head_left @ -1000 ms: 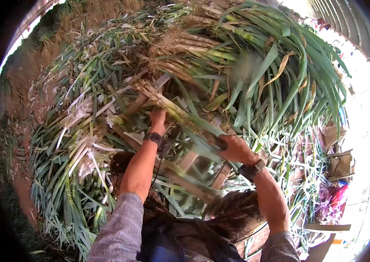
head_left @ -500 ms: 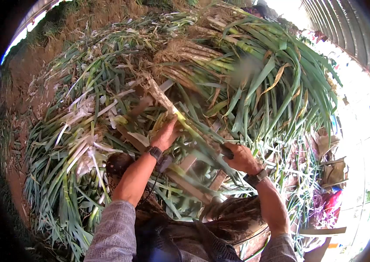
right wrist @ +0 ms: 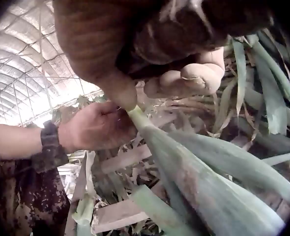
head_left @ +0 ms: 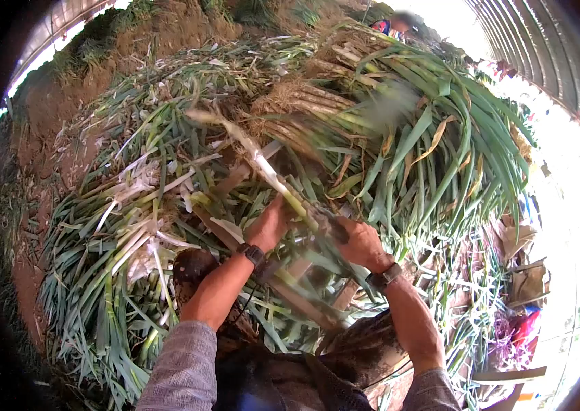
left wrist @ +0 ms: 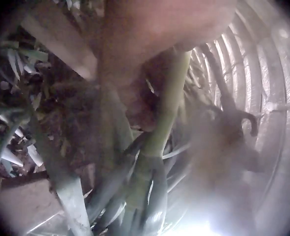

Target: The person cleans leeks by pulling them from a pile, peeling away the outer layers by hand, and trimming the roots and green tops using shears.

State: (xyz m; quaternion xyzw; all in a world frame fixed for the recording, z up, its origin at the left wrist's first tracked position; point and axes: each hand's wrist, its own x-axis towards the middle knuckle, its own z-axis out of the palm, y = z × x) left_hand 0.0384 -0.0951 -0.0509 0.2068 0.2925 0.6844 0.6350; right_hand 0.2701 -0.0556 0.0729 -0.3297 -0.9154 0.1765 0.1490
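A large green onion with a pale stalk slants between my hands, its root end up and left and blurred. My left hand grips it along the green part of the stalk. In the left wrist view the stalk comes out below the hand. My right hand holds a dark, thick handle-like thing, seen in the right wrist view. Its thumb touches the onion's neck, where the leaves fan out. The handle's far end is hidden.
Unpeeled onions with roots are heaped at the upper right. White-stalked onions lie in a pile at the left. Wooden bars stand below my hands, with loose leaves around. Another person is at the far back.
The onion has swung steeper, its root end moving up and left. My left hand has slid down the stalk toward the right hand, which has shifted slightly left.
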